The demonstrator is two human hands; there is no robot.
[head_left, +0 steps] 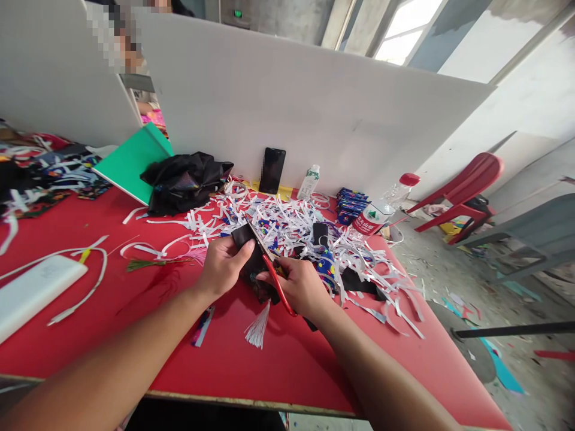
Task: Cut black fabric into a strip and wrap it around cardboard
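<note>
Seen from the head camera, over a red table [135,299]. Left hand [222,263] curled around a piece of black cloth [251,263], thumb pressed on its top edge, the other fingers folded beneath and hidden. Right hand [300,286] closed through the red handles of scissors [272,269], fingers wrapped tight, blades slightly parted and pointing up and away, biting into the cloth between the two hands. Held just above the table, near its middle, right at the near edge of a heap of white paper strips [287,224]. Hanging below the cloth, a white tassel [257,329], its fringe touching the table. Just left of it, flat on the table, a small coloured strip [203,326]. Farther left, a green tassel [148,263], a white power bank [33,293] with its white cable looped beside it. Behind the heap, against a white partition [291,102], a black phone [272,170] standing upright, a small white bottle [309,181], a black bag [184,179] and a green folder [130,161]. At the far right edge, a water bottle [381,211] lying tilted, red cap outward. Beyond the table, a red plastic chair [462,191].
</note>
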